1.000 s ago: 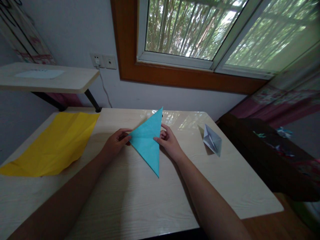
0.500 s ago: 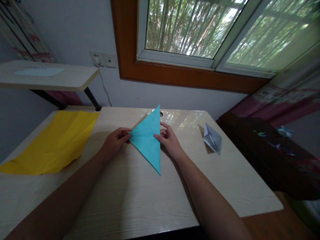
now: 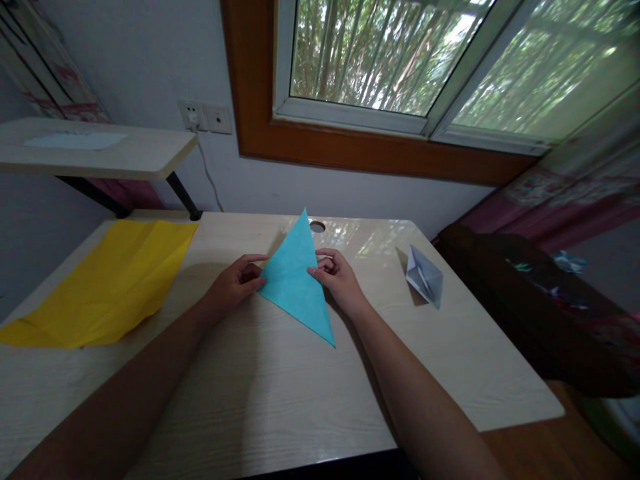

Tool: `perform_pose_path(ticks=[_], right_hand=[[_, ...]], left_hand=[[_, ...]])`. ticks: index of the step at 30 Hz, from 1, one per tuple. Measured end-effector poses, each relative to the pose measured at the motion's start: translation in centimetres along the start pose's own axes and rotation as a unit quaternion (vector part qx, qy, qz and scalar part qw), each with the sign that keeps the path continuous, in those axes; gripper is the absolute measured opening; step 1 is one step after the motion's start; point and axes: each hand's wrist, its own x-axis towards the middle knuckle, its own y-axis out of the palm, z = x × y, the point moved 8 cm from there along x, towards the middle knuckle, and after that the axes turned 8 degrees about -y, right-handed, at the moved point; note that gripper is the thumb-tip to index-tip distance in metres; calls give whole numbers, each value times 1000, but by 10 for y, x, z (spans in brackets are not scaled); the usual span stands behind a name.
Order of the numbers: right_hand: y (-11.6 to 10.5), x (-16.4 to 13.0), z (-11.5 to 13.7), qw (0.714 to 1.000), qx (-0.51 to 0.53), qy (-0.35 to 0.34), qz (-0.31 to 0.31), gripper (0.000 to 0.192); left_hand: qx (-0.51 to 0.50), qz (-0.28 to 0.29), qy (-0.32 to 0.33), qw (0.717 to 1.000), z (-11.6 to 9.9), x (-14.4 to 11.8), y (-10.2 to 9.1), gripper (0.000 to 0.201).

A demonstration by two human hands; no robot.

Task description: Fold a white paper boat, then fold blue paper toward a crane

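On the pale wooden table (image 3: 280, 407) lies a yellow paper sheet (image 3: 107, 283) at far left; mid-table, the blue paper triangle (image 3: 296, 280) is pinched by the left hand (image 3: 234, 285) and right hand (image 3: 340, 279); a small grey folded paper boat (image 3: 425, 277) sits to the right.

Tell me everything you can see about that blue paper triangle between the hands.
The blue paper triangle is a thin matte sheet, turquoise, apparently folded into a flat triangle with crisp edges. One sharp tip points away toward the window, another toward the person; the third corner lies at the left hand. It lies on the pale wooden table, mid-table. The left hand pinches its left corner, and the right hand grips its right edge. Nothing else touches it.
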Motion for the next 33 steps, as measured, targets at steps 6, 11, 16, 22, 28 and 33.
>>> perform_pose_path(ticks=[6,11,16,22,28,33], right_hand=[[17,-7,-4,996,-28,18,83,37],[29,-13,-6,988,-54,35,143,32],[34,-15,-8,985,-49,42,157,38],[47,-21,-7,980,-31,40,195,43],[49,-22,-4,981,-48,33,187,45],[39,-20,-5,984,-51,24,168,41]], left_hand=[[-4,23,1,1000,5,1,3,59],[18,-3,-8,1000,7,2,1,62],[11,-34,-17,999,0,0,-3,63],[-28,-129,4,991,-9,-5,-21,54],[-69,-218,11,973,-10,-9,-40,50],[-93,-296,22,950,-1,-11,-62,46]])
